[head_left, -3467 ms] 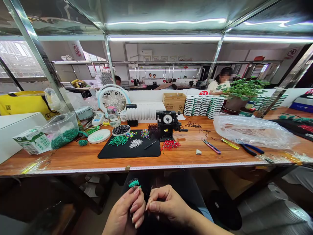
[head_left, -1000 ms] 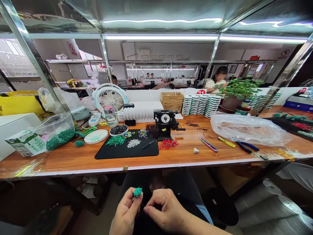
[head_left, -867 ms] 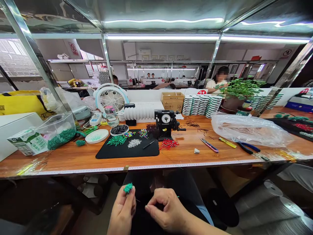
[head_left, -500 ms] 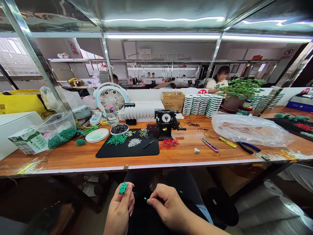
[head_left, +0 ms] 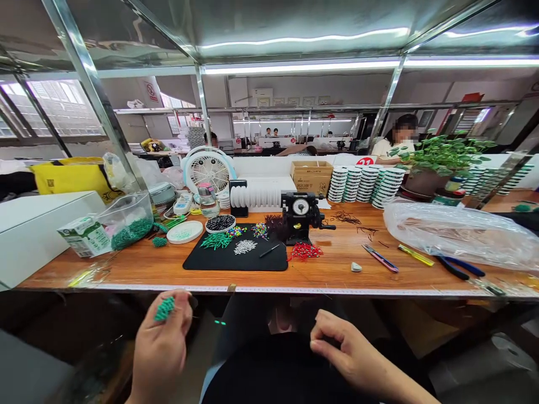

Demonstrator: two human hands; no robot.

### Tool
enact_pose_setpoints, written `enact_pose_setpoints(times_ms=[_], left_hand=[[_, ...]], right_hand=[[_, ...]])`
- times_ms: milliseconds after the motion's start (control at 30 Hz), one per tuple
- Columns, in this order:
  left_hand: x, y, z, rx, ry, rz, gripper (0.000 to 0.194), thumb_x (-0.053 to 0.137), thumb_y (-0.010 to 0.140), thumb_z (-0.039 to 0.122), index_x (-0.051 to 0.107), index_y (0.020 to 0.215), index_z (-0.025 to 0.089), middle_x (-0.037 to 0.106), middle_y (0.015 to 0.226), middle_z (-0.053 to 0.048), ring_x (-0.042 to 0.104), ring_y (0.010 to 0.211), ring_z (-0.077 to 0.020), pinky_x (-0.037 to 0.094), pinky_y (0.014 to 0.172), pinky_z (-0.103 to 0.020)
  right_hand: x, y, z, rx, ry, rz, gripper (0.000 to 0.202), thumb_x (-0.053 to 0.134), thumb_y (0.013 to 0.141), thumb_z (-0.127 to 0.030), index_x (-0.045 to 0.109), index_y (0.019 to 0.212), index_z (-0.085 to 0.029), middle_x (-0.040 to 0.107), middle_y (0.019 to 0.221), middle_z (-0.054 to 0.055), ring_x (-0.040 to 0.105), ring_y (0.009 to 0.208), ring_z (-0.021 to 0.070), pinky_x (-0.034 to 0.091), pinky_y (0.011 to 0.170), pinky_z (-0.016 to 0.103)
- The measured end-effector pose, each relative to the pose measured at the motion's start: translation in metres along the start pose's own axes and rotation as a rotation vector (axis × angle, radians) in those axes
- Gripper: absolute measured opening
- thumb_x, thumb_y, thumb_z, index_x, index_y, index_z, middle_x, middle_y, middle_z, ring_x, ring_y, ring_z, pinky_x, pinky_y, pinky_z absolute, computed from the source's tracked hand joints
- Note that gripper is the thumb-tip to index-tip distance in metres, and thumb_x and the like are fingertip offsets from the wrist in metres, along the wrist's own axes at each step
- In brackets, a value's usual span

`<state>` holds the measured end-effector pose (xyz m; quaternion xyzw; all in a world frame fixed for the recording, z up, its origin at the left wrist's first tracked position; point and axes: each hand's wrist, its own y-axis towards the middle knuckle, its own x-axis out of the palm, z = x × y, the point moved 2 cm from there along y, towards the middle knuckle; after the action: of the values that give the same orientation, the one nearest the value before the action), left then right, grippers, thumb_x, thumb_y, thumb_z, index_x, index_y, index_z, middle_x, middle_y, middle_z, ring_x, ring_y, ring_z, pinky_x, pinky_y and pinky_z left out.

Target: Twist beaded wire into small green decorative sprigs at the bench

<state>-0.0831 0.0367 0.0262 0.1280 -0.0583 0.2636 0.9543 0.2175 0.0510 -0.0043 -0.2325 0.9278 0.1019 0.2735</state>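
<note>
My left hand [head_left: 162, 342], below the table's front edge, is closed around a small green beaded cluster [head_left: 164, 308] that shows between thumb and fingers. To the right of it, my right hand [head_left: 343, 345] is closed in a pinch above my lap; whatever its fingertips grip is too fine to make out. Two tiny green beads [head_left: 219, 322] appear in the gap between the hands, nearer the left one. Any thread carrying them is too thin to see. On the table ahead lies a black mat [head_left: 236, 261] with green pieces [head_left: 215, 240], silver beads [head_left: 245, 247] and multicoloured beads [head_left: 260, 229].
Behind the mat stands a black hand-cranked machine [head_left: 300, 216]. Red beaded strands [head_left: 306, 251], a utility knife [head_left: 380, 258] and pliers [head_left: 461, 267] lie rightward. Stacked spools [head_left: 351, 184] and a co-worker [head_left: 398, 140] are beyond; a clear tub [head_left: 130, 221] stands left.
My hands have moved well apart, left hand leftward and slightly up, right hand rightward. The green bead that was at my right fingertips is now away from them. The view has turned a little left.
</note>
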Motion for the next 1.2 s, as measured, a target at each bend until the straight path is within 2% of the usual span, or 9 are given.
enact_pose_setpoints(times_ms=[200,367,533,667,767,833,967,1067,1200], left_hand=[[0.041,-0.046,-0.01,-0.099,0.144,-0.513,0.021,0.055,0.084,0.039,0.058,0.076,0.02,0.037,0.058,0.004,0.031,0.052,-0.0099,0.028,0.046,-0.021],[0.054,-0.043,-0.024,-0.162,0.156,-0.506,0.024,0.054,0.085,0.042,0.057,0.076,0.02,0.035,0.056,0.005,0.03,0.051,-0.0095,0.029,0.047,-0.021],[0.03,-0.009,-0.026,-0.113,0.062,-0.08,0.029,0.059,0.078,0.049,0.06,0.082,0.02,0.038,0.052,0.007,0.033,0.047,-0.0089,0.029,0.043,-0.019],[0.025,-0.014,-0.042,-0.392,0.197,-0.389,0.037,0.068,0.07,0.048,0.066,0.084,0.014,0.058,0.057,0.0,0.043,0.045,-0.0085,0.03,0.041,-0.02],[0.034,-0.043,-0.057,-0.681,0.138,-0.641,0.045,0.072,0.065,0.051,0.068,0.086,0.011,0.045,0.036,0.005,0.033,0.031,-0.0066,0.019,0.035,-0.02],[0.043,-0.059,-0.061,-0.738,-0.01,-0.615,0.044,0.074,0.063,0.049,0.068,0.09,0.014,0.037,0.032,0.009,0.027,0.03,-0.0054,0.019,0.035,-0.02],[0.058,-0.065,-0.052,-0.657,-0.115,-0.553,0.033,0.069,0.069,0.049,0.063,0.071,0.018,0.042,0.041,0.006,0.035,0.038,-0.0073,0.029,0.041,-0.02],[0.056,-0.055,-0.038,-0.349,0.103,-0.499,0.029,0.064,0.076,0.047,0.062,0.071,0.018,0.049,0.049,0.004,0.04,0.043,-0.0082,0.032,0.045,-0.02],[0.052,-0.056,-0.033,-0.321,0.138,-0.708,0.031,0.051,0.083,0.049,0.055,0.072,0.02,0.045,0.046,0.005,0.031,0.036,-0.0072,0.027,0.04,-0.02]], right_hand=[[0.033,0.016,-0.031,0.002,0.302,-0.268,0.059,0.077,0.064,-0.024,0.055,0.118,-0.024,0.062,0.103,0.003,0.058,0.086,0.0172,0.045,0.072,0.023],[0.052,0.03,-0.042,0.049,0.412,-0.104,0.013,0.062,0.077,-0.024,0.064,0.07,-0.013,0.054,0.056,-0.003,0.049,0.054,0.0094,0.036,0.051,0.019],[0.049,0.023,-0.031,0.054,0.398,-0.047,0.014,0.061,0.075,-0.019,0.062,0.062,-0.013,0.056,0.054,-0.002,0.047,0.051,0.0086,0.034,0.049,0.018],[0.051,0.024,-0.024,0.141,0.535,0.007,0.018,0.06,0.077,-0.026,0.061,0.065,-0.012,0.059,0.054,0.001,0.044,0.044,0.0075,0.031,0.044,0.019],[0.055,0.028,-0.026,0.139,0.569,0.047,0.021,0.062,0.077,-0.03,0.061,0.066,-0.012,0.058,0.054,0.001,0.043,0.043,0.0072,0.031,0.043,0.018],[0.059,0.029,-0.028,0.147,0.593,0.041,0.023,0.063,0.076,-0.031,0.061,0.064,-0.012,0.058,0.053,0.001,0.043,0.043,0.0068,0.031,0.043,0.018],[0.066,0.029,-0.029,0.179,0.655,-0.039,0.025,0.064,0.073,-0.032,0.061,0.061,-0.011,0.057,0.052,0.001,0.043,0.04,0.0065,0.032,0.04,0.017],[0.071,0.027,-0.023,0.21,0.654,-0.139,0.026,0.062,0.074,-0.035,0.064,0.065,-0.01,0.058,0.052,0.001,0.042,0.037,0.006,0.031,0.037,0.017],[0.075,0.025,-0.014,0.161,0.575,-0.258,0.022,0.063,0.073,-0.032,0.069,0.069,-0.011,0.053,0.052,-0.003,0.042,0.042,0.0052,0.032,0.042,0.015]])
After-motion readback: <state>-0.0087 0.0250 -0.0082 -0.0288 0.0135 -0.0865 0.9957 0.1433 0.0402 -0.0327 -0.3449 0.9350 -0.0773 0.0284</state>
